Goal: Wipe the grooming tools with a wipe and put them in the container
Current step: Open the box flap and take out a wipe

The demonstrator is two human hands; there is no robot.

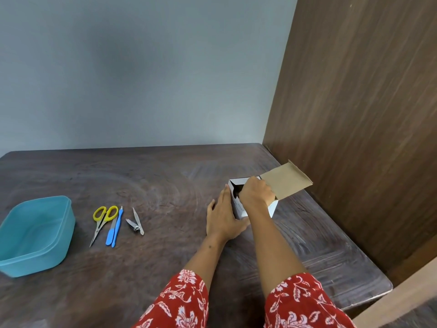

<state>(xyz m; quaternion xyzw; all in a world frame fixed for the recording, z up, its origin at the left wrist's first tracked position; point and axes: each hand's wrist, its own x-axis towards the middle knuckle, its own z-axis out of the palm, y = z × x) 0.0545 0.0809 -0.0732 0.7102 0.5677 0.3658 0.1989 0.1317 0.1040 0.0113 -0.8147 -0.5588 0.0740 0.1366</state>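
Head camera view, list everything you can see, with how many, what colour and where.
Container: one, teal, table's left edge, open.
Scissors: one, yellow handles, right of container.
Blue-handled tools: two, side by side, right of scissors.
Nail clipper: one, silver, right of blue tools.
Box: one, white with brown flap raised, right on table.
Table: one, dark wood.
Wall: grey, behind.
Wood panel: brown, right.
Left hand: flat against the box's side.
Right hand: fingers reaching into the box; sleeves red floral.
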